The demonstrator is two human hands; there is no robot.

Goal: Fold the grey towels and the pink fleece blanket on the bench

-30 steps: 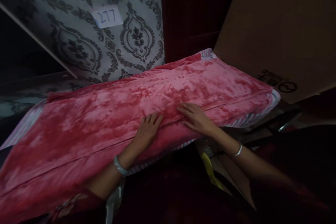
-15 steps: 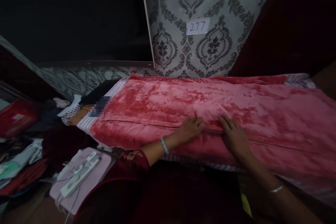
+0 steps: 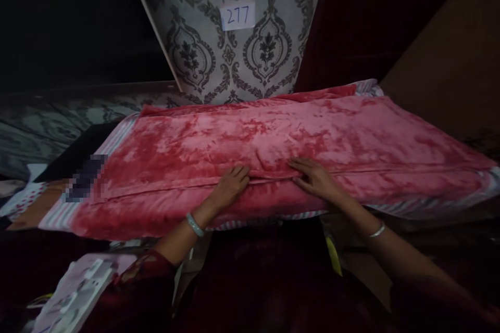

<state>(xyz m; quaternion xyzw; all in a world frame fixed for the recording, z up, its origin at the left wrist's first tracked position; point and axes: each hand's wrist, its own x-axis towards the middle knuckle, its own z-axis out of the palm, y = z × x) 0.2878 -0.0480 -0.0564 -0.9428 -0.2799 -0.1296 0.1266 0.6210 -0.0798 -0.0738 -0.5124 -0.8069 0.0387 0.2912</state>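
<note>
A pink-red plush blanket [image 3: 219, 140] lies spread in front of me, with a folded layer on top whose near edge runs from left to right. At the middle of that edge my left hand [image 3: 233, 183] is closed, its fingers bent on the fabric. A short way to its right, my right hand [image 3: 315, 179] grips the same edge, fingers above and thumb below. Between the two hands the edge is slightly raised and creased. Under the blanket, striped cloth [image 3: 230, 225] shows along the near side and at the corners.
A pixelated dark object [image 3: 86, 179] rests at the blanket's left end, near a brown item [image 3: 41, 207]. Lower left is a white power strip [image 3: 88, 291] on a pink surface. Behind stand a dark screen [image 3: 78, 26] and patterned wall with a "277" paper [image 3: 238, 14].
My view has turned to the right, so the scene sits further left. Both hands stay at the blanket's folded edge, and the edge between them looks more lifted.
</note>
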